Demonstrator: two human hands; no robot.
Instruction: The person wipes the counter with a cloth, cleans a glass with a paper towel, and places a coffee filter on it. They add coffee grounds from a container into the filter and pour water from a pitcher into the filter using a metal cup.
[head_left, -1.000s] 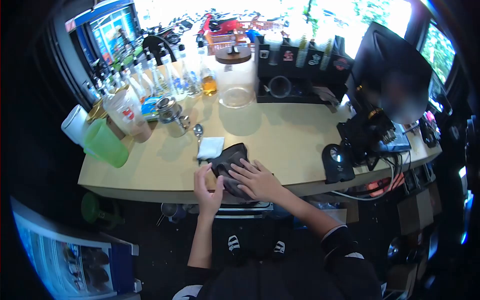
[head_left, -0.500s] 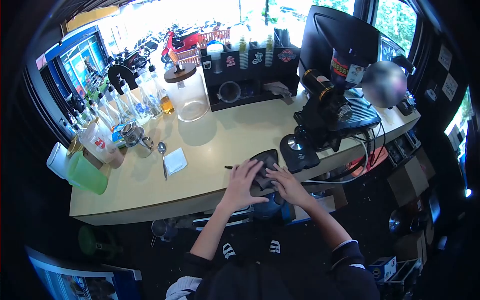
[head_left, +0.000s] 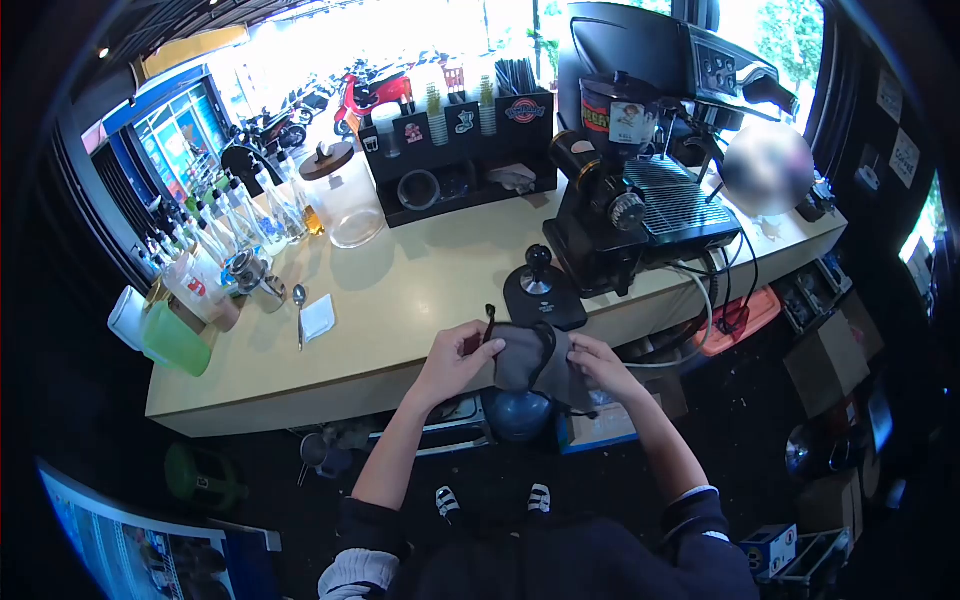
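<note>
A dark grey cloth item with black cords (head_left: 525, 358) hangs between my two hands, in front of the counter's front edge. My left hand (head_left: 455, 362) pinches its left side, thumb on top. At its right upper side, the fingers of my right hand (head_left: 600, 367) are closed on the cloth. Just behind it stands a tamper on a black base (head_left: 541, 290). To the left on the wooden counter (head_left: 400, 300) lie a white folded napkin (head_left: 318, 317) and a metal spoon (head_left: 300, 305).
A coffee grinder (head_left: 600, 200) and espresso machine (head_left: 680, 200) stand at the right. A black cup organizer (head_left: 460, 150), a lidded clear jar (head_left: 350, 205) and several bottles line the back and left. A green container (head_left: 178, 340) sits at the left end.
Both hands have lifted the grey cloth off the counter and spread it between them. My fingers have closed on it. The view has shifted, with the counter items appearing further left.
</note>
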